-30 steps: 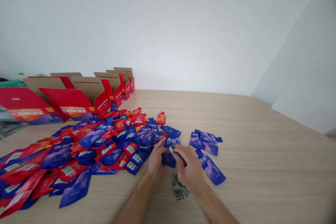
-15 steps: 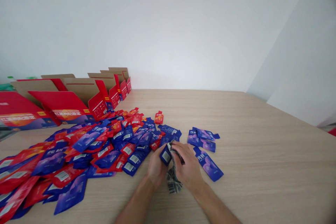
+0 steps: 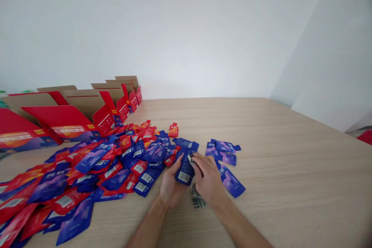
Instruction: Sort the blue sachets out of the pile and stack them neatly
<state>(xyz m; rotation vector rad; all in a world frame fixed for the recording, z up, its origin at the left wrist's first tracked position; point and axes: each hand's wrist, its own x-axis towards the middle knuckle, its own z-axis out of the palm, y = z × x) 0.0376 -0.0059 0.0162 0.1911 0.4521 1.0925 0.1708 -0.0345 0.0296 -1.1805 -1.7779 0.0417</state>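
A dark blue pouch (image 3: 184,173), its barcode side up, rests in my left hand (image 3: 171,186), with the thumb along its left edge. My right hand (image 3: 207,174) is closed on a dark checked cloth (image 3: 198,198), pressed to the pouch's upper right edge; the cloth's loose end hangs below the fingers. Just beyond my hands lies another blue pouch (image 3: 186,144), face down on the table. To the right of my right hand are several purple-blue pouches, one long pouch (image 3: 231,181) nearest and a small overlapping group (image 3: 223,148) behind it.
A large heap of red and blue pouches (image 3: 95,166) covers the table (image 3: 279,155) on the left. Behind it stand several open red cardboard boxes (image 3: 75,118) in a row. One red pouch (image 3: 173,130) lies beyond the heap's right end. A white wall (image 3: 203,38) rises at the back.
The pouch in my left hand shows more of its back, and its barcode sits lower. My right hand and the cloth have shifted slightly right. The view has turned a little.
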